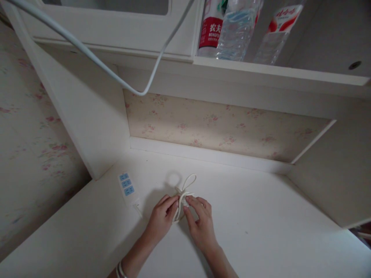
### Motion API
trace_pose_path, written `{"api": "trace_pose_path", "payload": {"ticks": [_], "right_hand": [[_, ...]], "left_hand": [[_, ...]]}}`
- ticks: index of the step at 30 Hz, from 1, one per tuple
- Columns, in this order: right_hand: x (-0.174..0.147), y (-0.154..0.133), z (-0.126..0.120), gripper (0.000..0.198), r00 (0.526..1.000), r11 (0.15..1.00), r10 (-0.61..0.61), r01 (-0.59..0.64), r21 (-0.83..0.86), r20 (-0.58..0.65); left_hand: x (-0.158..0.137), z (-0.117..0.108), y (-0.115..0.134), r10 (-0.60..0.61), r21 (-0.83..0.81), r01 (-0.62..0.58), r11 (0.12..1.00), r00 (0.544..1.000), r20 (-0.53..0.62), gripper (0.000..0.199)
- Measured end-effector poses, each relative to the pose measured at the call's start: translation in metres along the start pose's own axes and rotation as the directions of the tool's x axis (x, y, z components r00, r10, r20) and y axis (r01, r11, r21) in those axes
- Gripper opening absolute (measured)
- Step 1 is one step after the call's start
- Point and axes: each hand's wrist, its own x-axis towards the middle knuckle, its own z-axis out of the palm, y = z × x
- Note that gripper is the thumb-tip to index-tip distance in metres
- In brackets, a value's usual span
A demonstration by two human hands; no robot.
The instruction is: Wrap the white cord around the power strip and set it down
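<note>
A bundle of off-white cord (189, 178) is held just above the white desk, with one loop standing up at its far end. My left hand (162, 217) pinches the bundle from the left, thumb and fingers closed on the strands. From the other side, my right hand (202, 224) grips it between thumb and fingertips. Some strands hang below the fingers, and the middle of the bundle is partly hidden by them. To the left of my left hand lies a white power strip (129, 195) with blue sockets; its cable runs toward my left wrist and goes out of sight behind it.
The desk (261, 216) has a side panel (89, 104) on the left and a back rail. Above, a shelf (278, 71) holds plastic bottles (236, 33). A thick pale cable or bar (142, 93) hangs bent in front of the cabinet.
</note>
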Motion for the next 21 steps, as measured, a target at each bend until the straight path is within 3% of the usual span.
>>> {"api": "trace_pose_path", "payload": {"ticks": [7, 12, 21], "right_hand": [[0.002, -0.008, -0.006, 0.022, 0.995, 1.000, 0.022, -0.024, -0.012, -0.098], [0.006, -0.016, -0.008, 0.015, 0.991, 0.995, 0.090, -0.093, -0.028, -0.098], [0.010, -0.016, -0.013, 0.014, 0.987, 0.991, 0.132, -0.133, -0.002, -0.089]], "left_hand": [[-0.005, 0.001, 0.004, 0.037, 0.061, -0.037, 0.997, 0.999, -0.002, 0.023], [-0.010, 0.006, 0.007, 0.043, 0.043, -0.047, 0.998, 0.995, 0.087, 0.021], [-0.012, 0.010, 0.011, 0.018, 0.230, -0.048, 0.972, 0.991, 0.133, 0.024]]}}
